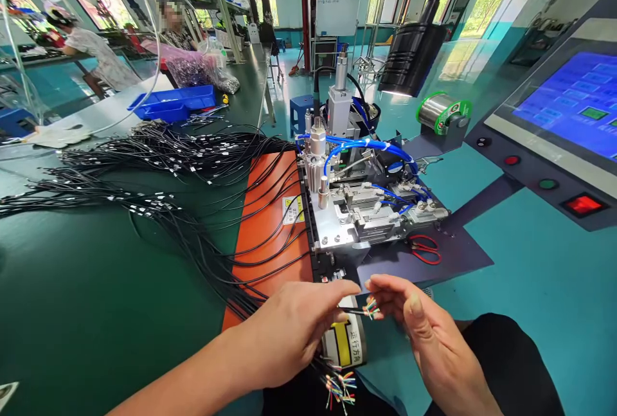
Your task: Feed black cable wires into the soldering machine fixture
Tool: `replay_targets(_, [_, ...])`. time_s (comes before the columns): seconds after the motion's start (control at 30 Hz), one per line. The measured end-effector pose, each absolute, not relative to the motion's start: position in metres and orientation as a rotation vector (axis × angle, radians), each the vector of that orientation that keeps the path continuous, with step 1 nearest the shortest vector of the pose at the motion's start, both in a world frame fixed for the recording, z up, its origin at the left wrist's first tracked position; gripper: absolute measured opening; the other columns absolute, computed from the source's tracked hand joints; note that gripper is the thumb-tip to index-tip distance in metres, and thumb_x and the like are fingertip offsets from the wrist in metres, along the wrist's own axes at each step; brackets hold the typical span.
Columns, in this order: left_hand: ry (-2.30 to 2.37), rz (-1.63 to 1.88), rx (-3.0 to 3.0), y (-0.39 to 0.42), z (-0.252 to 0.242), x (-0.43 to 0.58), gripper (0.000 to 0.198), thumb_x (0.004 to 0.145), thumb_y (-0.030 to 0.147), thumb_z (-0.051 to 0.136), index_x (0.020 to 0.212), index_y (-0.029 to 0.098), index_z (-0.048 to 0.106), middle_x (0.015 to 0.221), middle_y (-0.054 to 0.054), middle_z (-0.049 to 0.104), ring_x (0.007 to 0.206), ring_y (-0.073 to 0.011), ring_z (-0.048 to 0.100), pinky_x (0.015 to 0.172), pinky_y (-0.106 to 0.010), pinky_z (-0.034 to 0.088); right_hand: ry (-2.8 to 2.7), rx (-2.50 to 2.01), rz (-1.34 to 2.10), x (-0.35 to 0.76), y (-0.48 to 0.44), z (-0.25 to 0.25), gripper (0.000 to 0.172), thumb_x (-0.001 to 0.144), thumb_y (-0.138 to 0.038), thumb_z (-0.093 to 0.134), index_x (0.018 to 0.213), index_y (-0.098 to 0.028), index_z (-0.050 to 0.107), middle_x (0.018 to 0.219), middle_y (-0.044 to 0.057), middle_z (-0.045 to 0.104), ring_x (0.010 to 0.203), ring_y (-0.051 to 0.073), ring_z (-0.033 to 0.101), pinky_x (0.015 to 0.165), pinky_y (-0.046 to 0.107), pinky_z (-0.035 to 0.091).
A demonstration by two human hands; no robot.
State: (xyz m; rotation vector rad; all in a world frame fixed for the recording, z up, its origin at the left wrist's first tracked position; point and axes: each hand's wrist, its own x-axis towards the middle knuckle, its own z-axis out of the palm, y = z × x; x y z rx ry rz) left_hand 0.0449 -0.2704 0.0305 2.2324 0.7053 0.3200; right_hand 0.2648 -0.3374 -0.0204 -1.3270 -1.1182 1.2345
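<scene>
My left hand point(294, 326) pinches a thin black cable point(349, 310) just behind its stripped end, where several coloured wires point(371, 308) fan out. My right hand point(414, 319) meets it from the right, its fingertips closed on those coloured wire ends. Both hands hover at the near edge of the bench, just in front of a small metal machine point(357, 210) with blue air hoses. A bundle of black cables point(168, 178) trails from under my left hand across an orange mat point(270, 210) to the far left. More stripped coloured ends point(340, 389) hang below my left wrist.
Red-handled scissors point(425, 249) lie on a dark mat right of the machine. A solder spool point(441, 110) and a blue touch screen point(573, 101) with a red switch point(582, 205) stand at right. Blue trays point(176, 102) and other people sit at the far left.
</scene>
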Motion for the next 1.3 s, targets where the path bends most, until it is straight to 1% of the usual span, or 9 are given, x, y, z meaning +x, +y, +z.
replay_targets(0.13, [0.737,0.251,2.207,-0.271,0.033,0.044,0.047,0.098,0.014,0.041,0.143,0.024,0.036,0.074,0.002,0.064,0.062,-0.0143,0.058,0.058,-0.023,0.042,-1.099,-1.19,1.317,0.261,-0.337,-0.02,0.057,0.095,-0.066,0.043,0.121,-0.021,0.066,0.121,0.016,0.068,0.111,0.03,0.064,0.097,0.044,0.051])
replay_targets(0.23, [0.723,0.278,2.138,-0.271,0.03,0.043,0.044,0.101,0.019,0.036,0.145,0.023,0.031,0.067,0.004,0.063,0.057,-0.0138,0.059,0.058,-0.023,0.043,-1.047,-1.055,1.439,0.255,-0.339,-0.019,0.058,0.094,-0.067,0.042,0.123,-0.021,0.063,0.116,0.016,0.07,0.109,0.031,0.065,0.095,0.046,0.051])
replay_targets(0.3, [0.758,0.329,2.089,-0.271,0.027,0.042,0.039,0.102,0.02,0.035,0.141,0.024,0.039,0.067,0.004,0.063,0.059,-0.0135,0.06,0.059,-0.023,0.044,-0.986,-1.034,1.489,0.25,-0.341,-0.019,0.06,0.094,-0.069,0.04,0.122,-0.02,0.061,0.102,0.015,0.073,0.098,0.029,0.068,0.089,0.045,0.053])
replay_targets(0.4, [0.88,0.451,2.047,-0.269,0.022,0.045,0.027,0.101,0.023,0.038,0.116,0.023,0.06,0.074,0.001,0.065,0.068,-0.0142,0.062,0.064,-0.023,0.046,-0.973,-1.112,1.526,0.245,-0.343,-0.019,0.063,0.094,-0.07,0.037,0.12,-0.018,0.06,0.076,0.009,0.072,0.07,0.023,0.067,0.071,0.038,0.053])
replay_targets(0.47, [0.974,0.514,2.034,-0.268,0.017,0.048,0.022,0.1,0.025,0.043,0.102,0.021,0.065,0.081,-0.001,0.067,0.075,-0.015,0.063,0.067,-0.024,0.046,-1.0,-1.217,1.487,0.246,-0.343,-0.02,0.06,0.095,-0.068,0.04,0.119,-0.017,0.061,0.071,0.007,0.07,0.061,0.019,0.062,0.06,0.032,0.05])
replay_targets(0.53, [1.041,0.544,2.035,-0.268,0.011,0.052,0.019,0.098,0.024,0.048,0.096,0.019,0.066,0.084,-0.002,0.068,0.078,-0.0155,0.062,0.067,-0.024,0.046,-1.032,-1.363,1.365,0.25,-0.341,-0.022,0.053,0.094,-0.064,0.049,0.117,-0.018,0.062,0.075,0.006,0.07,0.062,0.018,0.062,0.057,0.028,0.048])
replay_targets(0.77, [1.164,0.602,2.053,-0.27,-0.003,0.057,0.014,0.094,0.02,0.054,0.085,0.019,0.064,0.079,-0.001,0.063,0.073,-0.0144,0.057,0.066,-0.025,0.042,-1.246,-1.559,1.078,0.259,-0.335,-0.028,0.035,0.092,-0.048,0.061,0.117,-0.024,0.064,0.1,0.005,0.071,0.094,0.021,0.066,0.081,0.028,0.054])
replay_targets(0.97, [1.21,0.625,2.052,-0.271,-0.005,0.058,0.014,0.092,0.019,0.054,0.08,0.018,0.059,0.076,-0.001,0.059,0.07,-0.0151,0.054,0.062,-0.026,0.04,-1.353,-1.546,0.996,0.253,-0.331,-0.03,0.03,0.092,-0.044,0.061,0.115,-0.024,0.063,0.096,0.005,0.067,0.089,0.021,0.065,0.075,0.029,0.054])
replay_targets(1.3, [1.199,0.587,2.069,-0.271,-0.007,0.057,0.013,0.094,0.019,0.052,0.082,0.019,0.058,0.08,-0.002,0.06,0.073,-0.016,0.053,0.064,-0.027,0.039,-1.291,-1.511,1.125,0.254,-0.315,-0.024,0.029,0.094,-0.048,0.058,0.101,-0.022,0.068,0.099,0.005,0.069,0.091,0.021,0.062,0.079,0.029,0.049])
